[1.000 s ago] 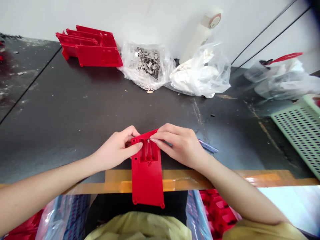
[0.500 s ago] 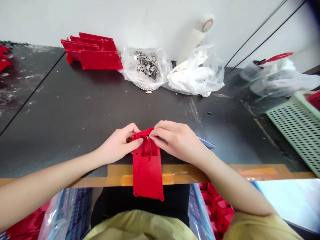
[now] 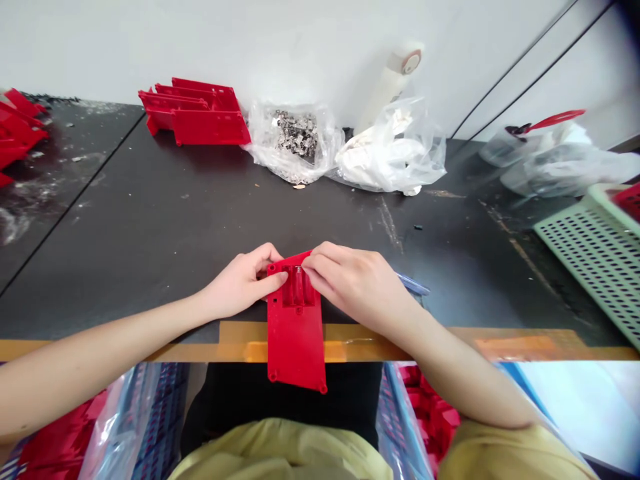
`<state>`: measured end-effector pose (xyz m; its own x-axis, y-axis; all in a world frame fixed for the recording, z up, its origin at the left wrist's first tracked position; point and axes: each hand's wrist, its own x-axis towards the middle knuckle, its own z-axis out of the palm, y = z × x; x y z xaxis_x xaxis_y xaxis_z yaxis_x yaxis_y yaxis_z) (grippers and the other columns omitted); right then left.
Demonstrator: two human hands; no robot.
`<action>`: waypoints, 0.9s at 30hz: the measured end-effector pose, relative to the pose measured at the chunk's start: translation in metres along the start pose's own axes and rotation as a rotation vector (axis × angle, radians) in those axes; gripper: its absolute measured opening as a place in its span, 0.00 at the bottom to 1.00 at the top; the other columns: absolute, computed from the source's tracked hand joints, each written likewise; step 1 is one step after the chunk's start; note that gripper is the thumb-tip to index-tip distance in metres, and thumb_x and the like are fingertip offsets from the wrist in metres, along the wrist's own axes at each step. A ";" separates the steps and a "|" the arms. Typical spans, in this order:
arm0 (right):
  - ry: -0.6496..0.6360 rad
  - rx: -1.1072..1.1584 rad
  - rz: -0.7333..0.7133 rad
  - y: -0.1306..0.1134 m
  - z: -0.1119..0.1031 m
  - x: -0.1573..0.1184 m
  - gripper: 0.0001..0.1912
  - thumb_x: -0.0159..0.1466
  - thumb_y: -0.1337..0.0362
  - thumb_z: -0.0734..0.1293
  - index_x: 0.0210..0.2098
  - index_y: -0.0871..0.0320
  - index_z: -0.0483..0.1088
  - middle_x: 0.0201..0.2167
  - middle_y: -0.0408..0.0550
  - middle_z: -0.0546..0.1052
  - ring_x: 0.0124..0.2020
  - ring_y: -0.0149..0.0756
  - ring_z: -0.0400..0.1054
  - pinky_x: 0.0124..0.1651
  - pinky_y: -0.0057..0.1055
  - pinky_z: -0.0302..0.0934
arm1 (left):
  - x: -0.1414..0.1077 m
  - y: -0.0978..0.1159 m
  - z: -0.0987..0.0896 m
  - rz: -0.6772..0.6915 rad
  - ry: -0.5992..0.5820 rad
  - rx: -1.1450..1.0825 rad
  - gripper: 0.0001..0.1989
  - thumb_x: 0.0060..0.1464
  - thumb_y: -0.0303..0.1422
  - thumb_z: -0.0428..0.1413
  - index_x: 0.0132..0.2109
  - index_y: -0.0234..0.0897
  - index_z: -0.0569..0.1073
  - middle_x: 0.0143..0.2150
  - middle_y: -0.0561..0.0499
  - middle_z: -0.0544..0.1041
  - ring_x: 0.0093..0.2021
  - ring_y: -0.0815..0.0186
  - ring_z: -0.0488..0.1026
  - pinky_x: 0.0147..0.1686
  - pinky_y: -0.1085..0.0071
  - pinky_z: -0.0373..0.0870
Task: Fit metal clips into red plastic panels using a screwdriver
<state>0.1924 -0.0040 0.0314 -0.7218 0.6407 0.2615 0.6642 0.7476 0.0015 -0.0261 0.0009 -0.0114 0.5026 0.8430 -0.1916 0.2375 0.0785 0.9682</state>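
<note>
A rectangular red plastic housing panel (image 3: pixel 296 353) lies across the front edge of the dark workbench (image 3: pixel 125 220) — it looks light and stiff, best held by its rim. The left hand (image 3: pixel 240 280) and right hand (image 3: pixel 355 287) hold its upper end, fingers closed narrowly about the moulded recess (image 3: pixel 299 287).

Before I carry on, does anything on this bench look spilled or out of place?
A small tan flake lies loose on the bench in front of the bag of metal clips. The red plastic housing, held by the left hand and right hand, juts past the amber tape at the bench edge.
</note>
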 end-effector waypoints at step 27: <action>0.267 0.372 0.135 0.020 0.000 0.000 0.13 0.69 0.69 0.61 0.47 0.56 0.76 0.41 0.49 0.80 0.40 0.34 0.75 0.41 0.31 0.68 | -0.001 0.001 0.000 -0.014 -0.015 -0.020 0.12 0.61 0.42 0.54 0.39 0.39 0.64 0.32 0.53 0.78 0.31 0.66 0.76 0.32 0.70 0.70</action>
<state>0.2059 0.0115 0.0318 -0.5261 0.7054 0.4750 0.5988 0.7039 -0.3821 -0.0261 0.0003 -0.0101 0.5118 0.8336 -0.2076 0.2281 0.1011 0.9684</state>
